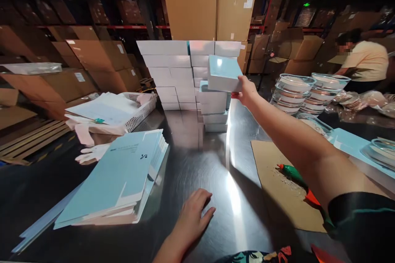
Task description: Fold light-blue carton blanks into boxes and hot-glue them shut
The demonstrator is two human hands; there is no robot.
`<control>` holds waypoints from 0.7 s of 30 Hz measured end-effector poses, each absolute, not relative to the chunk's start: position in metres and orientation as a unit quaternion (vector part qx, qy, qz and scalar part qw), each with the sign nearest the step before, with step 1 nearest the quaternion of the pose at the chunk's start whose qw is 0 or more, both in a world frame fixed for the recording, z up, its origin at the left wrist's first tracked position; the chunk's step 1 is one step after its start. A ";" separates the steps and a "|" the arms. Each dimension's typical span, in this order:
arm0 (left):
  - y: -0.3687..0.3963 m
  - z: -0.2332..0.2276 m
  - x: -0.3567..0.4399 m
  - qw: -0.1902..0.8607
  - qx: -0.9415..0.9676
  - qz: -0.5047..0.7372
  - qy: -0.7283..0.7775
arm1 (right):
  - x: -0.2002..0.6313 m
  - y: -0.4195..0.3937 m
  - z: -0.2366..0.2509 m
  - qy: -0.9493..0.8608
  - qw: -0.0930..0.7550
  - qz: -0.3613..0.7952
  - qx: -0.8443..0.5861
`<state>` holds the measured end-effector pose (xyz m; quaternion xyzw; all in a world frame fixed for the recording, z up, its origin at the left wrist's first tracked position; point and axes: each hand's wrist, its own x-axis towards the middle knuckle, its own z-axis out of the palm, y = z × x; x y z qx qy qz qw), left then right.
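The right hand [247, 92] reaches far out over the steel counter [197, 172] with the arm stretched, its fingers wrapped around the right edge of a pale blue box [222, 73], which it holds tilted in the air. Just below that box and touching nothing of the hand stands a short stack of boxes [213, 109] of the same kind, and behind the hand rises a taller wall of white boxes [182, 74] with two brown cartons [210, 13] standing on top. The left hand [193, 215] lies close to the body, flat on the counter with the palm down and the fingers spread and loose, gripping nothing. To the left of that hand, near but not touching, lies a slanted pile of pale blue flat sheets [120, 178], and farther beyond it sits a white perforated tray [140, 113] filled with papers, with white gloves [91, 152] lying beside it. Under the outstretched right forearm lies a piece of brown cardboard [277, 189] with a green and orange tool [293, 174] on it. To the right of the right hand stand stacks of clear-lidded round dishes [296, 92], and past them a person in a pale yellow shirt [364, 61] bends over another surface.
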<state>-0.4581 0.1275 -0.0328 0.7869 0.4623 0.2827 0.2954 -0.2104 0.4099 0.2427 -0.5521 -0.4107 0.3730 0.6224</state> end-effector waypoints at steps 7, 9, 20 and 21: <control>0.125 -0.033 -0.459 0.293 0.797 0.275 0.451 | -0.239 0.448 0.231 -0.469 0.560 0.352 -0.586; 0.126 -0.032 -0.460 0.293 0.798 0.270 0.453 | -0.233 0.448 0.227 -0.510 0.528 0.343 -0.586; 0.120 -0.012 -0.485 0.241 0.703 0.462 0.484 | -0.167 0.231 0.109 -0.574 0.406 0.368 -0.608; 0.123 -0.003 -0.498 0.200 0.690 0.474 0.510 | -0.154 0.202 0.089 -0.590 0.386 0.368 -0.607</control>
